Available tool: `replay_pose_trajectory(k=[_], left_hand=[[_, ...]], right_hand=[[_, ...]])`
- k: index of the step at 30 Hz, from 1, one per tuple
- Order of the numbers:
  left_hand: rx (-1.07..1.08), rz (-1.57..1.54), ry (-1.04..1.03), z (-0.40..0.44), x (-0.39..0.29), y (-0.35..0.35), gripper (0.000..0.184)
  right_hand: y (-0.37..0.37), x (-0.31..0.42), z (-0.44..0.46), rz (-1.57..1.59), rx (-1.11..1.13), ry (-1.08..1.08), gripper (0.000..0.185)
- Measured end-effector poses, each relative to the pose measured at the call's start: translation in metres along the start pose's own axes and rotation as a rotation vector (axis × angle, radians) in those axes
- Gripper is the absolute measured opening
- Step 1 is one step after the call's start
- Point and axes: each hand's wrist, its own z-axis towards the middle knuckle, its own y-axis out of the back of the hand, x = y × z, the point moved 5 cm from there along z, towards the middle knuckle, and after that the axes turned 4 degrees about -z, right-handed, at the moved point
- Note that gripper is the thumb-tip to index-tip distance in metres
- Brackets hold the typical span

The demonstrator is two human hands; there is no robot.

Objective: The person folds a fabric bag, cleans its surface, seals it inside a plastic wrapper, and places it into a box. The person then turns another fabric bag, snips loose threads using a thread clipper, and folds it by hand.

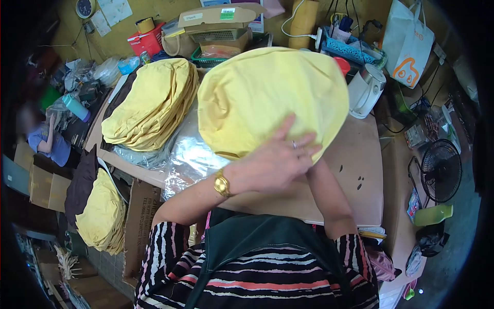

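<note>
A large round piece of pale yellow fabric (267, 98), floppy and slightly domed, is held up over the table in front of me. Against its lower right part lies my left hand (283, 159), fingers spread, with a ring and a gold watch on that arm. My right forearm (329, 195) reaches up behind the fabric, which hides that hand and its fingers. To the left, a thick stack of similar yellow fabric pieces (152, 103) rests on the table beside clear plastic wrapping (193, 154).
The table (355, 170) has a brown board top. At the back stand a cardboard box (221, 20), a blue basket (350, 49) and a white kettle (368, 90). A second yellow stack (103, 216) sits lower left; a fan (441, 170) is at right. Another person (49, 136) is far left.
</note>
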Motion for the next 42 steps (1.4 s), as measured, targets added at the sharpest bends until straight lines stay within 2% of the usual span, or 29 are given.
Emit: replay_pose_trajectory(k=[2, 4, 6, 10, 12, 14, 16, 17, 19, 21, 23, 25, 26, 28, 29, 30, 31, 32, 33, 34, 35, 36, 37, 38, 39, 40, 42], left_hand=[[0.174, 0.114, -0.090, -0.007, -0.008, -0.028, 0.010], [0.166, 0.089, -0.089, -0.007, -0.011, -0.024, 0.009], [-0.093, 0.156, 0.078, -0.011, 0.003, 0.000, 0.009], [-0.162, 0.226, 0.161, -0.018, 0.006, 0.013, 0.008], [-0.028, 0.083, -0.097, -0.018, -0.028, -0.011, 0.012], [-0.082, 0.123, -0.087, -0.032, -0.041, -0.020, 0.013], [-0.572, -0.130, -0.122, -0.064, -0.030, -0.032, 0.019], [-0.574, -0.121, -0.127, -0.062, -0.026, -0.028, 0.019], [-0.130, -0.319, 0.001, -0.050, -0.017, -0.047, 0.031], [-0.365, -0.097, 0.013, -0.056, 0.020, -0.051, 0.043], [-0.470, 0.136, 0.404, -0.051, 0.046, -0.015, 0.047], [-0.479, 0.359, 0.480, -0.049, 0.061, 0.028, 0.047], [-0.476, 0.357, 0.481, -0.051, 0.068, 0.036, 0.047], [-0.225, 0.447, 0.439, -0.049, 0.073, 0.032, 0.046], [-0.200, 0.387, 0.424, -0.048, 0.072, 0.033, 0.038], [-0.202, 0.385, 0.416, -0.049, 0.071, 0.036, 0.038], [-0.109, 0.419, 0.368, -0.050, 0.069, 0.033, 0.034], [-0.014, 0.453, 0.318, -0.052, 0.068, 0.030, 0.031], [0.097, 0.451, 0.341, -0.059, 0.073, 0.026, 0.029], [0.101, 0.447, 0.331, -0.069, 0.074, 0.028, 0.029], [0.226, 0.474, 0.369, -0.080, 0.077, 0.026, 0.033], [0.352, 0.498, 0.408, -0.088, 0.081, 0.023, 0.038], [0.354, 0.493, 0.401, -0.091, 0.082, 0.022, 0.038], [0.524, 0.434, 0.468, -0.098, 0.085, 0.014, 0.048], [0.696, 0.374, 0.531, -0.105, 0.087, 0.005, 0.059], [0.702, 0.371, 0.521, -0.104, 0.082, 0.003, 0.059], [0.712, 0.410, 0.556, -0.101, 0.077, 0.005, 0.055]], right_hand=[[0.003, 0.000, 0.015, -0.082, 0.040, 0.016, 0.033], [0.004, -0.001, 0.028, -0.166, 0.086, 0.030, 0.032], [0.005, -0.001, 0.037, -0.227, 0.135, 0.048, 0.032], [0.003, 0.011, 0.052, -0.357, 0.232, 0.113, 0.031], [-0.004, 0.015, 0.056, -0.425, 0.284, 0.140, 0.031], [-0.010, 0.017, 0.062, -0.500, 0.353, 0.156, 0.031], [-0.013, 0.025, 0.064, -0.533, 0.404, 0.192, 0.031], [-0.011, 0.032, 0.065, -0.534, 0.417, 0.218, 0.031], [-0.007, 0.039, 0.068, -0.555, 0.462, 0.236, 0.031], [0.000, 0.032, 0.078, -0.671, 0.533, 0.189, 0.032], [0.016, 0.016, 0.092, -0.820, 0.660, 0.075, 0.032], [0.026, -0.007, 0.098, -0.936, 0.831, -0.027, 0.033], [0.027, -0.014, 0.096, -0.943, 0.906, -0.041, 0.033], [0.016, 0.001, 0.077, -0.893, 0.954, -0.009, 0.033], [0.019, 0.019, 0.067, -0.838, 0.890, 0.007, 0.037], [0.020, 0.050, 0.055, -0.783, 0.828, 0.026, 0.041], [0.016, 0.067, 0.047, -0.597, 0.782, 0.209, 0.034], [0.019, 0.073, 0.040, -0.595, 0.775, 0.201, 0.034], [0.026, 0.086, 0.035, -0.567, 0.648, 0.274, 0.032], [0.036, 0.101, 0.029, -0.541, 0.520, 0.346, 0.031], [0.048, 0.104, 0.026, -0.428, 0.524, 0.204, 0.028], [0.056, 0.099, 0.028, -0.432, 0.521, 0.201, 0.028], [0.064, 0.079, 0.028, -0.691, 0.582, 0.078, 0.026], [0.068, 0.060, 0.025, -0.946, 0.641, -0.052, 0.025], [0.061, 0.046, 0.020, -0.995, 0.706, -0.035, 0.021], [0.052, 0.035, 0.013, -0.992, 0.703, -0.046, 0.021], [0.032, 0.028, 0.001, -1.111, 0.570, 0.117, 0.020]])
